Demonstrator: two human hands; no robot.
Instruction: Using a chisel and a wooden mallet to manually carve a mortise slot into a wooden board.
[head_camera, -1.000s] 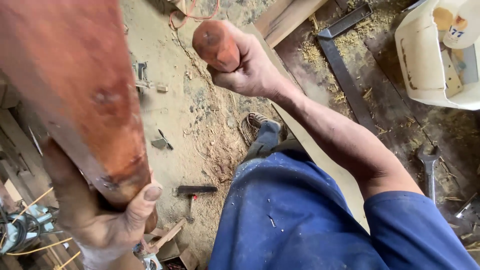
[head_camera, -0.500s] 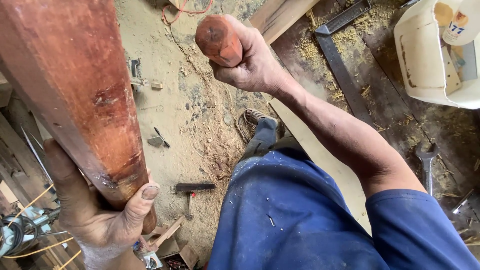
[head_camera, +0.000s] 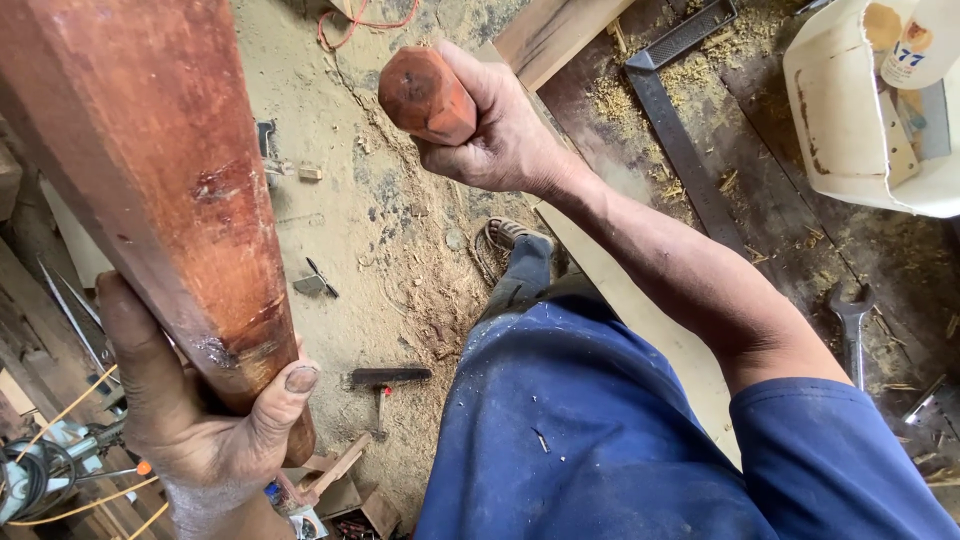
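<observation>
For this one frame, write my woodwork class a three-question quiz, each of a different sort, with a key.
1. True or false: the left hand grips the lower end of the reddish wooden post.
2. What does the right hand hold? A) a wrench B) a reddish wooden handle C) a steel square
3. Which tool lies on the sawdust-covered floor between the post and the blue trouser leg?

Key: 1 true; 2 B; 3 a hammer.

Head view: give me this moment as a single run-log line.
left hand: grips post | right hand: grips handle, raised | floor: hammer, sawdust
</observation>
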